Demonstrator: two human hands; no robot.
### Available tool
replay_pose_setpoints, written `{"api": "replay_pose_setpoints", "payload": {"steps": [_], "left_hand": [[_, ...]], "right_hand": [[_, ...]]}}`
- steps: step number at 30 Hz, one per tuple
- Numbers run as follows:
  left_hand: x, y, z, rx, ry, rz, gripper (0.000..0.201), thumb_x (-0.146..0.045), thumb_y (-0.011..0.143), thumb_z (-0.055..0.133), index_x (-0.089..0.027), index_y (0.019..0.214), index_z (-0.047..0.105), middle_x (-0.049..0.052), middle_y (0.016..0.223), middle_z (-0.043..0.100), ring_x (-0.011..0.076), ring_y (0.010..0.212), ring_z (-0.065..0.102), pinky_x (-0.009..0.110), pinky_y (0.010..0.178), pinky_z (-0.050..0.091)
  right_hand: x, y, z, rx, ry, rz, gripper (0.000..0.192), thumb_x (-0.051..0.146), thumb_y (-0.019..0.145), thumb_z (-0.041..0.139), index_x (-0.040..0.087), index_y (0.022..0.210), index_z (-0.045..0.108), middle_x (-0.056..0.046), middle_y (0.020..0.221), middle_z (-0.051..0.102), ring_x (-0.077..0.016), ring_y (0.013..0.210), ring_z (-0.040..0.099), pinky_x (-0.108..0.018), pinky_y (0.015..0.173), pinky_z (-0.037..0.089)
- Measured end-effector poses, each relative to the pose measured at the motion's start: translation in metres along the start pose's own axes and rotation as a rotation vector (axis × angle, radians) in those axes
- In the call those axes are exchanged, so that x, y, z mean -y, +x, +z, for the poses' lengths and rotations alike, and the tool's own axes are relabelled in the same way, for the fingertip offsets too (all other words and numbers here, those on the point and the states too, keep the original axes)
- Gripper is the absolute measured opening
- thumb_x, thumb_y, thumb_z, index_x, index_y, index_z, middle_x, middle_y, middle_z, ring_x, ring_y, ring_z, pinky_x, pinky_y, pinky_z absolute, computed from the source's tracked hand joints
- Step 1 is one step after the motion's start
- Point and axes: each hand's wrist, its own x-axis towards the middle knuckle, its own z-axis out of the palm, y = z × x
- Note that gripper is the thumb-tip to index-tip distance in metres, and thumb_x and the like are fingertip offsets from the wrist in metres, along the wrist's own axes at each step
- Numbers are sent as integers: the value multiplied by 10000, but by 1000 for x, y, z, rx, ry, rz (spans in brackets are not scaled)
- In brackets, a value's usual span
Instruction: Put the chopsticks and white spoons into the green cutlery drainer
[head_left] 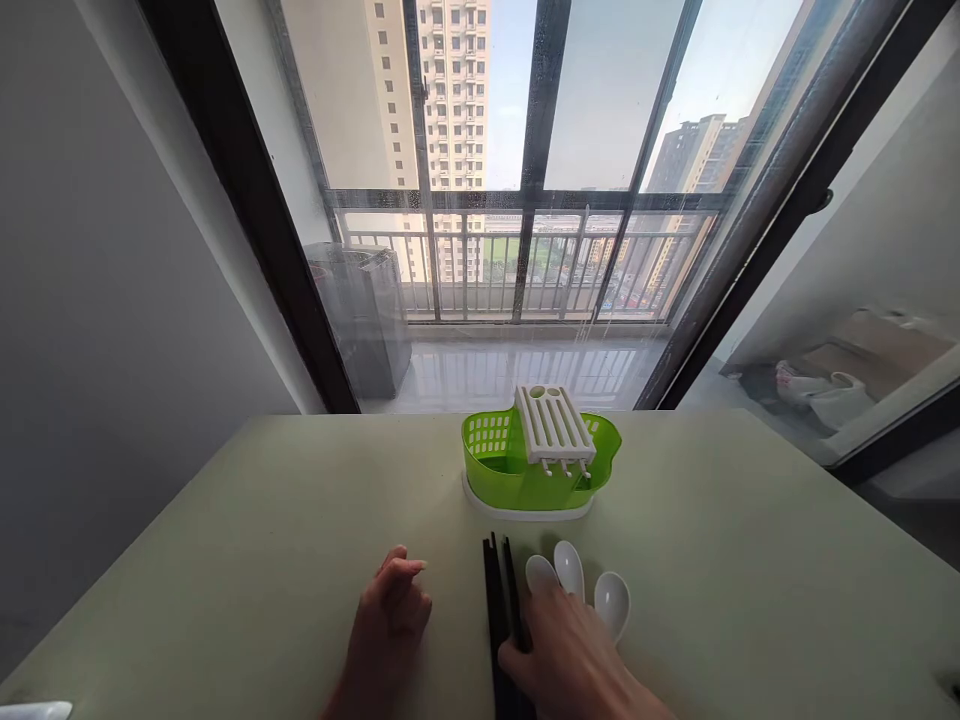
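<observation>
My right hand point(570, 650) lies over the black chopsticks point(499, 600), thumb against the bundle and fingers spread across the handles of the three white spoons point(574, 580); whether that grip has closed on anything I cannot tell, since the palm hides the contact. The chopsticks lie in a tight bundle pointing toward 12 o'clock, and the spoons fan out with their bowls at about 1 o'clock from my hand, so all the utensils sit together within easy reach. My left hand point(390, 625) rests at 9 o'clock from the chopsticks, fingers curled loosely, holding nothing, just beside them on the counter point(225, 560). At 12 o'clock, near the far edge, stands the green cutlery drainer point(517, 470) on its white tray, with a white slotted insert point(553, 425) tilted across its rim
</observation>
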Motion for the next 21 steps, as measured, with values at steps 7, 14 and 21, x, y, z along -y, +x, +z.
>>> {"api": "replay_pose_setpoints", "payload": {"steps": [7,14,21], "left_hand": [[0,0,4,52,-101,-144,373,-223,571,840,-203,602,468,-111,601,278,22,446,134,229,416,175],[-4,-4,8,143,-182,-228,534,-212,611,833,-242,620,300,-131,558,129,52,465,69,238,417,182],[11,-16,23,436,-52,-282,410,-260,603,868,-218,587,461,-60,556,424,97,528,383,262,534,350]], "right_hand": [[4,-6,-9,-8,2,-30,163,195,815,622,156,785,778,-149,841,797,-288,764,751,-319,551,283],[7,-18,-29,-80,-12,-102,261,258,846,617,188,625,737,-153,746,770,-273,684,714,-341,537,191],[15,-35,-64,-161,25,-150,336,273,840,600,209,512,570,-65,603,689,-173,557,582,-316,537,183]]}}
